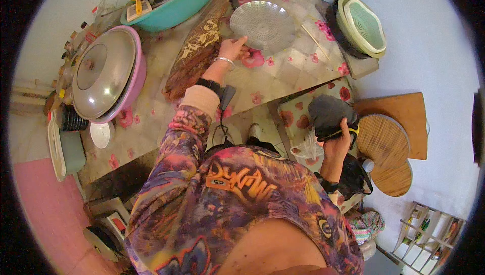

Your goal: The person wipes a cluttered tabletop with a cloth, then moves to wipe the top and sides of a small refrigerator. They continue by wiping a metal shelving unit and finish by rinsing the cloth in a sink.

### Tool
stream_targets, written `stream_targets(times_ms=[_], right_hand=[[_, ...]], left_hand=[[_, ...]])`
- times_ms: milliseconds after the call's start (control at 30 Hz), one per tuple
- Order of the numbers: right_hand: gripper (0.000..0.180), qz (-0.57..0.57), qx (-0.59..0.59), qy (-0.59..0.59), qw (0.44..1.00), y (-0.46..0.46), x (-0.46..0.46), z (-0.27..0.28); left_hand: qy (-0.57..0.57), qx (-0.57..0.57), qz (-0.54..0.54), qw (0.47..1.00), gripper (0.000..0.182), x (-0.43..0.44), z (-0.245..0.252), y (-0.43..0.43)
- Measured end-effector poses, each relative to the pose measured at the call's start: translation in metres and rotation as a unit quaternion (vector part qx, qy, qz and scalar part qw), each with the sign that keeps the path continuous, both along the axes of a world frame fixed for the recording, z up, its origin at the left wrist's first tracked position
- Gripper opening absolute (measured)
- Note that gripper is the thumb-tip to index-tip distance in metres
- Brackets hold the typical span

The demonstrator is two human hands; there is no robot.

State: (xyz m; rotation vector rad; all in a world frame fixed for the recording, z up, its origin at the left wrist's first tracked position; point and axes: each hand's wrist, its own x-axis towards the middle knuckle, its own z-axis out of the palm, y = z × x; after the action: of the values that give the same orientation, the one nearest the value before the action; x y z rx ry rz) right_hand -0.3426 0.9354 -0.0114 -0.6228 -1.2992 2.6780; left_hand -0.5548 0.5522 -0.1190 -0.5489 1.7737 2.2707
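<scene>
My left hand [234,49] pinches the near left rim of a round perforated metal steamer tray [263,26], thumb on top. The tray is over a flower-patterned table cover [242,78]; whether it rests fully on it I cannot tell. My right hand [339,138] grips a dark grey cloth bundle [329,115] with a yellow edge, above a lower surface to the right. What the bundle is exactly stays unclear. Beside it lies a crumpled clear plastic bag [307,147]. Left of my left hand is a long brown wrapped bundle [197,51] with a gold pattern.
A pink basin [141,68] with a metal lid [106,74] and a teal basin [178,13] stand on the left. A thin stick [315,42] lies right of the tray, near green plastic baskets [363,26]. Wooden boards [390,104] lean at the right wall.
</scene>
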Motion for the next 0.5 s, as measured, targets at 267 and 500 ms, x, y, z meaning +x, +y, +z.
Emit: stream_targets(times_ms=[267, 500], right_hand=[[0.043, -0.056, -0.011, -0.009, 0.998, 0.014, 0.014, 0.000], [0.046, -0.070, -0.003, -0.008, 0.998, 0.028, 0.009, -0.002]], left_hand=[[0.032, 0.089, 0.075, 0.993, 0.029, -0.072, -0.008, 0.046], [0.013, 0.037, 0.127, 0.991, 0.019, -0.116, -0.030, 0.063]])
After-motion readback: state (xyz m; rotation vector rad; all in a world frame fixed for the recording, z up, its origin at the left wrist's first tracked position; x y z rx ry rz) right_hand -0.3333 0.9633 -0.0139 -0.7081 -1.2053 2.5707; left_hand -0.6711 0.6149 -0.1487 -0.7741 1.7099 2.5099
